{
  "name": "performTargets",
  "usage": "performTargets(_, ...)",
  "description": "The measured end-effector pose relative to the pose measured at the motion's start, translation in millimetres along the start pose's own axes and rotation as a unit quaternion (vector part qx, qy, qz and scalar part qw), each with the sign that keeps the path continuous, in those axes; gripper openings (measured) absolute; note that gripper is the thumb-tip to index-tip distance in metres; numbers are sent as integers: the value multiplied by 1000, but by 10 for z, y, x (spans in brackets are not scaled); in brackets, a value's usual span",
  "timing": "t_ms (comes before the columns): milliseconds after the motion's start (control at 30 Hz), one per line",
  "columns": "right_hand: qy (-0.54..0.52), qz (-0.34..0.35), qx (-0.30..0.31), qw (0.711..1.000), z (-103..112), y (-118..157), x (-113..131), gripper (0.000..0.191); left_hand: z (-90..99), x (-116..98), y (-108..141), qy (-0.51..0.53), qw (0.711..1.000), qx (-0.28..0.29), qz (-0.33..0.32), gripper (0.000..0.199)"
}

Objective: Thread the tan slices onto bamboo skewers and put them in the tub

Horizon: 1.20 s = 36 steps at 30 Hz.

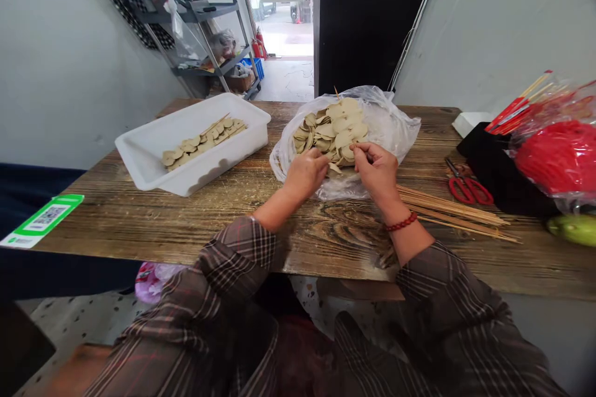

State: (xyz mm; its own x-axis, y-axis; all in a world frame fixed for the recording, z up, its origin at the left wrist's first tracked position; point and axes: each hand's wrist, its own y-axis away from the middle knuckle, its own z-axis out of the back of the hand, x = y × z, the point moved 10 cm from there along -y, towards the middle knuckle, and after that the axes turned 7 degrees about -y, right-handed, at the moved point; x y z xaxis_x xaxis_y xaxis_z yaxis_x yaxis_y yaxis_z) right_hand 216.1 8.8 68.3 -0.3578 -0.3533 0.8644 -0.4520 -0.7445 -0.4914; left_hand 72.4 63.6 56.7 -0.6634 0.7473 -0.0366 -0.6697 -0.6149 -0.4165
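Observation:
In the head view, a clear plastic bag (395,127) lies spread open with a pile of flat, pale beige slices (321,133) in it. Along the pile's right side runs a skewer of slices (347,121), its thin pointed tip sticking out at the far end. My right hand (376,167) pinches the near end of this skewer. At the front left edge of the pile, my left hand (307,170) is closed with its fingertips among the slices; what they grip is hidden. Loose bamboo skewers (456,214) lie beside my right wrist.
On the left, a white plastic tub (193,186) holds filled skewers (205,142). Red-handled scissors (468,189), a black cloth-like item (493,167) and a red bundle in plastic (559,155) are at the right. A green code card (44,221) lies at the table's left edge.

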Motion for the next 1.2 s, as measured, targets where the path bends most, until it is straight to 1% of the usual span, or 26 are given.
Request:
performTargets(67,-8,-3,4,1000,-8,3,-1,26,68,280,64,28,998,-1,48,28)
performTargets(133,-13,-5,8,1000,-17,7,3,25,91,519,139,52,995,5,87,29)
performTargets(200,-12,-8,9,1000,-17,13,6,25,71,681,198,92,988,9,120,31)
performTargets(267,-8,-12,8,1000,-12,17,3,25,1,764,227,153,976,18,151,33)
performTargets(333,-5,-13,5,1000,-5,19,-2,26,-89,784,233,211,960,33,182,35)
performTargets(400,-5,-13,7,1000,-9,21,-6,26,-141,759,221,223,953,46,199,34)
performTargets(467,-4,-11,8,1000,-12,24,-7,25,-161,687,196,185,963,70,185,30)
performTargets(533,-3,-9,10,1000,-18,28,-5,25,-180,605,183,131,974,103,156,27)
performTargets(600,2,-9,12,1000,-21,32,-4,24,-204,559,192,97,977,130,137,27)
performTargets(667,7,-10,15,1000,-27,34,-6,25,-216,555,210,87,977,140,137,26)
performTargets(767,9,-10,16,1000,-31,39,-3,25,-217,564,227,114,975,125,144,17)
performTargets(833,9,-11,19,1000,-38,46,1,25,-189,582,230,154,972,93,152,8)
performTargets(900,10,-15,23,1000,-48,55,5,25,-154,621,236,208,962,57,166,4)
performTargets(967,10,-15,24,1000,-53,65,16,25,-131,682,250,278,941,30,189,7)
performTargets(1033,12,-15,26,999,-58,74,26,25,-111,760,271,365,905,4,219,11)
performTargets(1100,16,-19,29,999,-64,84,22,25,-99,836,297,456,855,-21,245,15)
performTargets(1200,21,-30,36,999,-79,106,-6,26,-123,950,357,577,762,-52,288,22)
